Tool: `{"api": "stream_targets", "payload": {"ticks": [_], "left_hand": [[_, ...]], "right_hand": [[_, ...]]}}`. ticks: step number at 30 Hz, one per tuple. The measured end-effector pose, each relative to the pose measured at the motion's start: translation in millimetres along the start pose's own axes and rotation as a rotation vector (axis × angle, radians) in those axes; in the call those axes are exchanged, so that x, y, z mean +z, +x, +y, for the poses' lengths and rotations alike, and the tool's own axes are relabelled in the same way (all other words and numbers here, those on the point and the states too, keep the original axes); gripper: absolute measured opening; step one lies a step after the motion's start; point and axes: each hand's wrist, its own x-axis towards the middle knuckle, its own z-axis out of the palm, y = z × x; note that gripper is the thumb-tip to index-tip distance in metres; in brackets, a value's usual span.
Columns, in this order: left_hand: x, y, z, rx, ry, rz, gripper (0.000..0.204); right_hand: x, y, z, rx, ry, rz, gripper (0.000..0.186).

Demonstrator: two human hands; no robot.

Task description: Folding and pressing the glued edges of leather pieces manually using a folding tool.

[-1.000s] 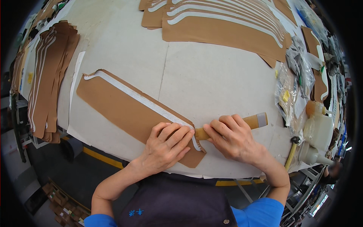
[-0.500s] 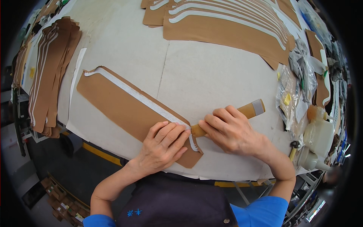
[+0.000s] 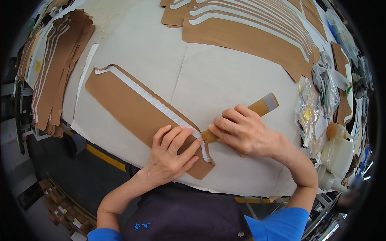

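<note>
A long tan cut panel (image 3: 124, 108) lies diagonally on the pale worktable (image 3: 136, 48), with a white strip (image 3: 148, 100) along its far edge, curved at both ends. My left hand (image 3: 172, 156) rests on the right part of the panel, fingers bent and apart, fingertips pressing by the strip. My right hand (image 3: 249, 132) is closed round a flat tan tool (image 3: 259, 108) with a grey band at its upper end; the tool's other end touches the panel's far edge where the strip bends, beside my left fingertips.
Tan cut pieces with white strips lie stacked at left (image 3: 56, 68) and at the back (image 3: 241, 36). At right are crumpled plastic bags (image 3: 305, 116), a translucent plastic container (image 3: 335, 154) and another tan piece (image 3: 341, 100). A dark floor (image 3: 108, 148) shows below the table.
My right hand and the tool have shifted up and left, the tool's banded end now angled higher. My left hand has moved slightly left, still on the panel.
</note>
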Motion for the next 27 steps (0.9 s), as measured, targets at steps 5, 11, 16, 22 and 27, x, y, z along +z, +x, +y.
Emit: {"api": "stream_targets", "payload": {"ticks": [5, 11, 16, 22, 27], "left_hand": [[3, -8, -1, -0.032, 0.031, -0.026, 0.055], [2, -6, 3, -0.101, 0.029, 0.005, 0.058], [-1, -6, 1, -0.116, 0.048, 0.033, 0.058], [1, -9, -8, -0.165, 0.018, 0.051, 0.058], [-10, -4, -13, -0.193, 0.056, 0.047, 0.056]], "right_hand": [[0, 7, 10, -0.042, 0.040, -0.027, 0.028], [0, 15, 20, -0.083, 0.096, -0.032, 0.032], [0, 23, 26, -0.108, 0.114, -0.056, 0.037], [5, 36, 33, -0.147, 0.080, -0.052, 0.039], [7, 48, 38, -0.170, 0.072, -0.050, 0.036]]}}
